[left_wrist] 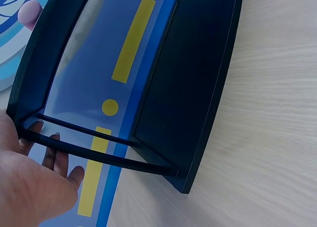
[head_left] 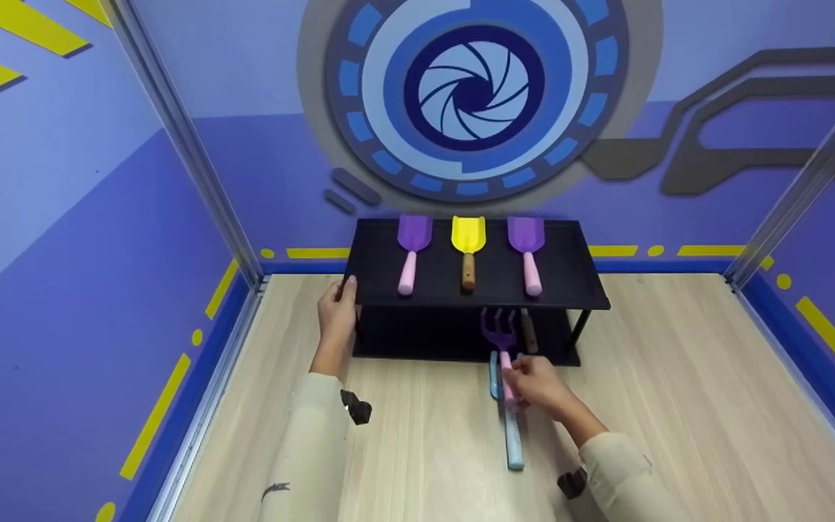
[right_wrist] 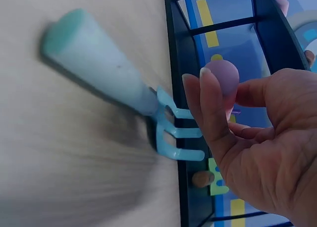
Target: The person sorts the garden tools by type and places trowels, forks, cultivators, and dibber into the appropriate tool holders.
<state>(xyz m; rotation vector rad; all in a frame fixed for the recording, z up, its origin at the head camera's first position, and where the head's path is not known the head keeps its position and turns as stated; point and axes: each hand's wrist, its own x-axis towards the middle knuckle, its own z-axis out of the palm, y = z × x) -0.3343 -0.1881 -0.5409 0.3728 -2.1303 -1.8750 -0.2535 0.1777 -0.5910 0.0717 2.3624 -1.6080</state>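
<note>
My right hand pinches the pink handle of a purple toy garden fork, its tines pointing at the lower tier of a black two-tier rack. Below it on the table lies a light blue fork, its tines toward the rack; the right wrist view shows its thick handle close up. At the rack's upper left corner my left hand grips the top tier's edge, with its fingers beside the corner post in the left wrist view.
Along the top tier lie a purple shovel, a yellow shovel and another purple shovel. A green fork with a brown handle sits on the lower tier. Blue panel walls stand behind and at both sides.
</note>
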